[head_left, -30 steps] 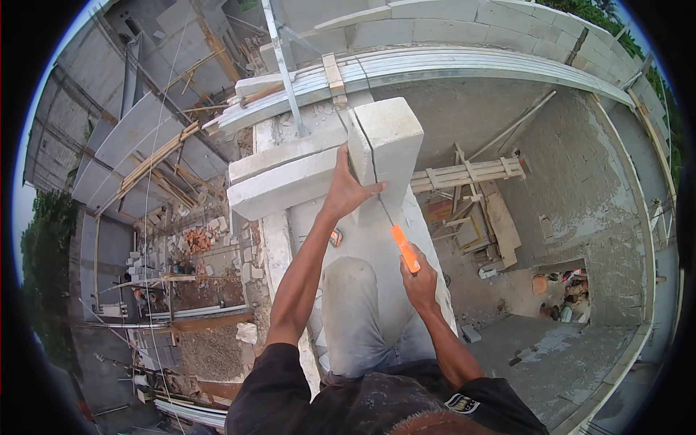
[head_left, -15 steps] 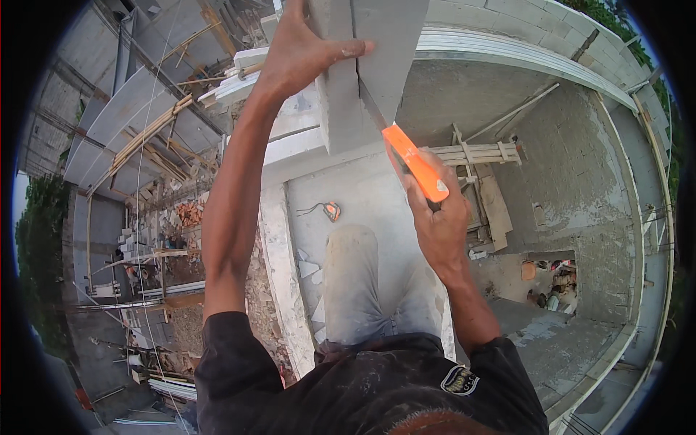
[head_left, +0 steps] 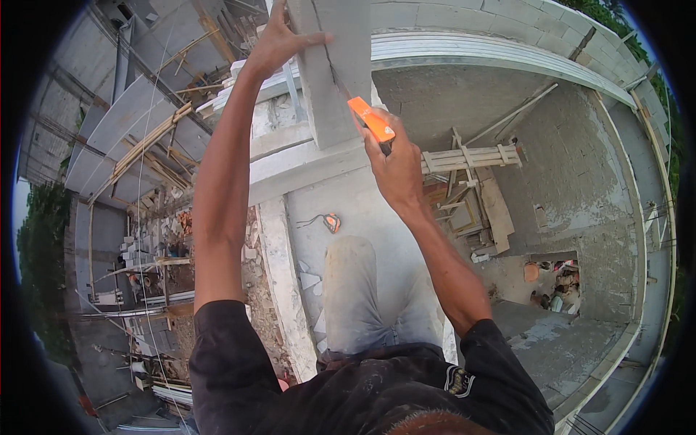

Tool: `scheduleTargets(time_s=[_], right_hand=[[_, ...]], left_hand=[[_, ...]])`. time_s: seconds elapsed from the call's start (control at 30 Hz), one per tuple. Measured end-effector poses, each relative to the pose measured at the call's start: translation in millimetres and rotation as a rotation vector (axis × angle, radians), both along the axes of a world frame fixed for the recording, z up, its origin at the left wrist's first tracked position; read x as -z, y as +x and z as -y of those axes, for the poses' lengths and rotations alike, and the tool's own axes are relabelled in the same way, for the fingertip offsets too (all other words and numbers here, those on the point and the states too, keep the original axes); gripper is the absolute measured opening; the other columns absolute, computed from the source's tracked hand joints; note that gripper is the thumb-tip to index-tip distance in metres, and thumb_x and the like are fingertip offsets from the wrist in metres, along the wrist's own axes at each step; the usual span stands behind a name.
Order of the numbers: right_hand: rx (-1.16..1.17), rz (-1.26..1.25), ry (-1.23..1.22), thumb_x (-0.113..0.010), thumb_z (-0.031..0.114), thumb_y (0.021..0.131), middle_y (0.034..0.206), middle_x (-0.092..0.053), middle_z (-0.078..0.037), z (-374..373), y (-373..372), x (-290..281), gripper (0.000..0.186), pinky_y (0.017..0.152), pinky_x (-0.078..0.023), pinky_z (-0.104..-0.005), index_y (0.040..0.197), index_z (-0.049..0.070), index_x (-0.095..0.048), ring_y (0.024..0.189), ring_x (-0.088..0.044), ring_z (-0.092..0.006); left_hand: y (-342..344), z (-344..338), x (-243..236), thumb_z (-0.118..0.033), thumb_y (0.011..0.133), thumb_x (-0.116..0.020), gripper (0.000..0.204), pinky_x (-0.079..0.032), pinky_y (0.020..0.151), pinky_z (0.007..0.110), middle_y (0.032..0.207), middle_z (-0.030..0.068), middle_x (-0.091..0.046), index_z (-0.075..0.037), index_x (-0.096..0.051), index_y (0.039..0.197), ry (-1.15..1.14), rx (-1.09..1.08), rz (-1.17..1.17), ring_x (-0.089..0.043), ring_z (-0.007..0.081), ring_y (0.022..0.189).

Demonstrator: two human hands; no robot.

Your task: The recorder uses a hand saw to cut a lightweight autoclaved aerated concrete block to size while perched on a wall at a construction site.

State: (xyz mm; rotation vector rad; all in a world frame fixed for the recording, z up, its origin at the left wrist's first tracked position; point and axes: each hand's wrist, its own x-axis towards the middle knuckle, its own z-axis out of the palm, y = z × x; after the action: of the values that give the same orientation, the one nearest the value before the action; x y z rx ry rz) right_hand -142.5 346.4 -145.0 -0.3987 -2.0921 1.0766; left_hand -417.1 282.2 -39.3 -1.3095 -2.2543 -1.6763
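Note:
A tall grey lightweight concrete block [head_left: 354, 61] stands ahead of me, with a dark cut running down its face. My left hand [head_left: 279, 42] grips the block's left side near the top edge of the view, its thumb stretched across the face beside the cut. In my right hand [head_left: 397, 161] is a hand saw [head_left: 373, 119], held by its orange handle. The saw's thin blade sits in the lower part of the cut; most of it is hidden inside the block.
An orange and black tape measure [head_left: 332, 222] with a dark cord lies on the grey ledge before my knees. Pale block walls [head_left: 449, 16] curve along the far right. Wooden scaffolding [head_left: 471, 156] stands below on the right, and rubble [head_left: 254, 290] lies below on the left.
The saw and my right hand have moved up and left, the handle now closer to the block. The block and my left hand appear farther left in view.

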Motion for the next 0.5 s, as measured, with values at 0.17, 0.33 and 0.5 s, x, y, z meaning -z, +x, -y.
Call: scheduleTargets(time_s=[0.17,0.33,0.5], right_hand=[[0.004,-0.095,-0.020,-0.064,0.016,0.097,0.098,-0.072,-0.020,-23.0,-2.6,13.3,0.040,0.067,-0.053,-0.0443,0.134,0.009,-0.051,0.074,-0.070,-0.0375],[0.028,-0.069,-0.003,-0.065,0.017,0.097,0.105,-0.071,-0.020,-1.4,-10.8,5.9,0.041,0.066,-0.052,-0.0465,0.134,0.009,-0.049,0.075,-0.069,-0.0392],[-0.028,0.040,-0.107,-0.065,0.017,0.097,0.094,-0.072,-0.020,0.1,-14.9,-7.4,0.042,0.065,-0.051,-0.0478,0.135,0.011,-0.049,0.072,-0.069,-0.0391]], left_hand=[[25.4,-12.6,-53.1,-0.027,0.073,-0.089,0.122,-0.037,0.115,0.048,0.154,0.0261,-0.032,-0.005,-0.005,0.159,-0.008,-0.082,-0.314,-0.039,0.0369,0.141],[69.0,-41.2,-142.6,-0.039,0.087,-0.074,0.085,-0.031,0.118,0.050,0.152,0.0230,-0.039,-0.005,-0.032,0.153,-0.115,-0.392,-0.869,-0.041,0.0391,0.139],[-46.8,-21.1,-148.8,-0.078,0.088,-0.050,0.098,-0.033,0.117,0.053,0.146,0.0232,-0.048,-0.011,-0.030,0.156,-0.198,-0.079,-0.483,-0.044,0.0407,0.138]])
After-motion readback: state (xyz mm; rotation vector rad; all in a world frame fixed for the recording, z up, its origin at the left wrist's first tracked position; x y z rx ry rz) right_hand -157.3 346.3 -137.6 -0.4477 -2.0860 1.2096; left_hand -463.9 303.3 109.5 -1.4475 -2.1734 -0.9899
